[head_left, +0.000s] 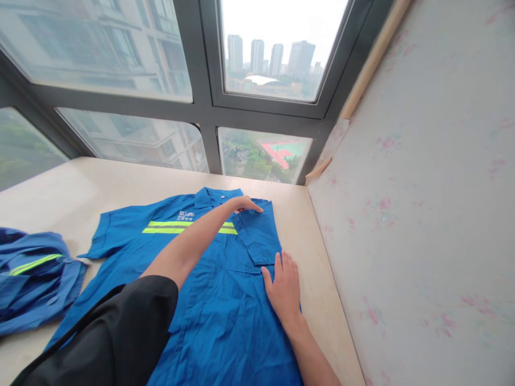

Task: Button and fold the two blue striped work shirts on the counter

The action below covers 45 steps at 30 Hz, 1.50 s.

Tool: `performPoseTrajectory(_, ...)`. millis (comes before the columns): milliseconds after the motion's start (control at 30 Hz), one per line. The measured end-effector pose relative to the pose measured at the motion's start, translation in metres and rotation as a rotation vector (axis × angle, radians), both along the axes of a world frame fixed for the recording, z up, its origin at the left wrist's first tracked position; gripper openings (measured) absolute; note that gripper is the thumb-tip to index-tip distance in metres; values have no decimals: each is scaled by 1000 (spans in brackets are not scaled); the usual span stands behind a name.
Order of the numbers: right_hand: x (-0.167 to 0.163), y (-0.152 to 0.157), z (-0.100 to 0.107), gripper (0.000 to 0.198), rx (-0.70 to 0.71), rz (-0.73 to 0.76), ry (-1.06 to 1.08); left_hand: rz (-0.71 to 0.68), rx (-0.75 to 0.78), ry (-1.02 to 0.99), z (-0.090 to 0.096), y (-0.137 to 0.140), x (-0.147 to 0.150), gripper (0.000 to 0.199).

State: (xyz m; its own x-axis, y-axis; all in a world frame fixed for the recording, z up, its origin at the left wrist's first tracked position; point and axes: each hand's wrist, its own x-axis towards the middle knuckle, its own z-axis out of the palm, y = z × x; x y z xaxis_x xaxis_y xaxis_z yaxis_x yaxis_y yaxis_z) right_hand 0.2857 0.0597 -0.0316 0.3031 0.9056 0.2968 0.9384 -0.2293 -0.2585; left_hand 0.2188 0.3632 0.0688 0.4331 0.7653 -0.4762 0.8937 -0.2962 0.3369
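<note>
A blue short-sleeved work shirt (193, 300) lies front up and spread out, with a collar, white printing on the chest and a yellow-green and grey stripe. Its sleeve on the right side (261, 236) is folded inward over the chest. My left hand (245, 205) reaches across the shirt and rests on the top of that folded sleeve, index finger stretched out; its other fingers are partly hidden. At the shirt's right edge, just below the sleeve's cuff, my right hand (285, 287) lies flat with thumb and fingers apart, touching the cloth.
Another blue garment (36, 279) with a yellow-green stripe lies crumpled at the left on the pale wooden surface (322, 300). Grey-framed windows (257, 115) rise behind. A flower-patterned wall (422, 214) bounds the right side, its covering peeling near the window corner.
</note>
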Motion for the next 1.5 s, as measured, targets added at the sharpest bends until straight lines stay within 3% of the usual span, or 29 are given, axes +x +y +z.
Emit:
performPoseTrajectory(167, -2, 0, 4, 65, -68, 0, -29, -47, 167, -32, 2, -11, -15, 45)
performPoseTrajectory(300, -3, 0, 4, 64, -99, -5, -43, -63, 393, -106, -15, -44, -24, 50)
performPoseTrajectory(467, -3, 0, 2, 65, -92, -5, -59, -383, 567, -251, -51, -83, -40, 59)
performPoseTrajectory(533, -3, 0, 1, 64, -81, -9, -73, -421, 571, -233, -62, -93, -48, 65)
performPoseTrajectory(667, -2, 0, 1, 64, -82, -5, -91, -345, 565, -210, -74, -106, -65, 73)
performPoseTrajectory(833, 0, 0, 0, 65, -89, 4, -137, -260, 533, -185, -75, -114, -102, 73)
performPoseTrajectory(1133, 1, -2, 0, 67, -156, 21, -335, -57, 564, -111, -70, -128, -221, 68)
performPoseTrajectory(1367, -2, 2, 10, 61, -187, 8, -438, 362, 632, -46, -67, -130, -312, 62)
performPoseTrajectory(1500, -36, 35, 29, 59, -102, 208, -354, 418, 645, -124, -68, -136, -337, 52)
